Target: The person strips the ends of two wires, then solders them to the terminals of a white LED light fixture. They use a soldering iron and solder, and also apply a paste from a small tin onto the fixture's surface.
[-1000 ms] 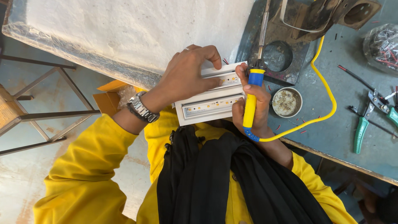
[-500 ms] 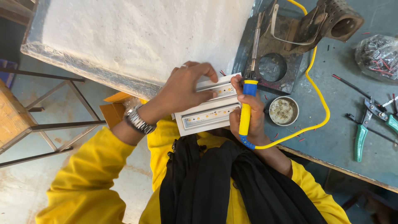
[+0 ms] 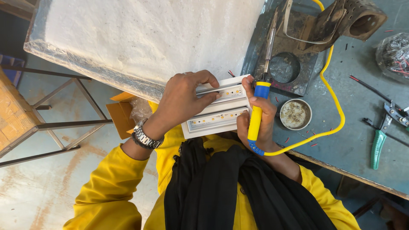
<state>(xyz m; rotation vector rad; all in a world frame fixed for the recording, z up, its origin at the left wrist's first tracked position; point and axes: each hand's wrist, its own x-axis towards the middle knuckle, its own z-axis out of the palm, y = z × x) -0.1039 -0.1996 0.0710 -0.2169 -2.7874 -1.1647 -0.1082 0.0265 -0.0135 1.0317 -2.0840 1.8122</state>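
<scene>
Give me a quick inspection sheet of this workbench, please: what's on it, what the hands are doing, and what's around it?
Surface: blue-grey bench, scuffed, with wire scraps.
Job's things: white LED light fixture at the bench edge; yellow-handled soldering iron.
Clutter: round tin, green-handled pliers, dark iron stand, plastic bag of bits.
Hands: left hand presses on the fixture; right hand grips the iron.
Cables: yellow cord loops over the bench.
Surroundings: white wrapped slab, metal frame, concrete floor.
</scene>
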